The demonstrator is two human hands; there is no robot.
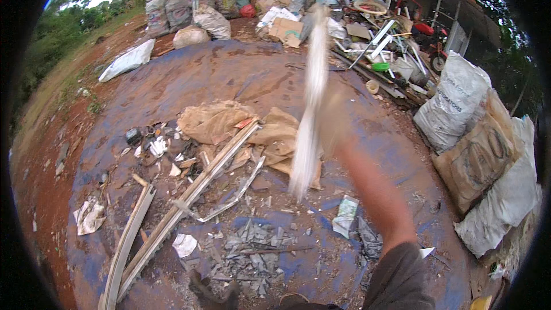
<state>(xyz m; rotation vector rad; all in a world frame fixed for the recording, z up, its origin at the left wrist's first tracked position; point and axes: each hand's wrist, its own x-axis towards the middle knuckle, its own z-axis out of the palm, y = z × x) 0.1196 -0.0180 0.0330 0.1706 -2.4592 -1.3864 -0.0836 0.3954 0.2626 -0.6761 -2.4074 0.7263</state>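
While blurred, right hand (pixel 333 117) gripping pale strip (pixel 310 109), stuffed sacks (pixel 453 106) beside tarp (pixel 241 74)

A blue tarp (pixel 229 74) smeared with red mud covers the ground. At its centre lie crumpled brown sacks (pixel 215 120), with long pale metal strips (pixel 189 195) running toward seven o'clock. Grey broken shards (pixel 249 252) sit at six o'clock. Full white and brown sacks (pixel 482 149) stand at three o'clock. Scrap metal and cardboard (pixel 367 28) pile up at one o'clock, bulging bags (pixel 172 6) at eleven.
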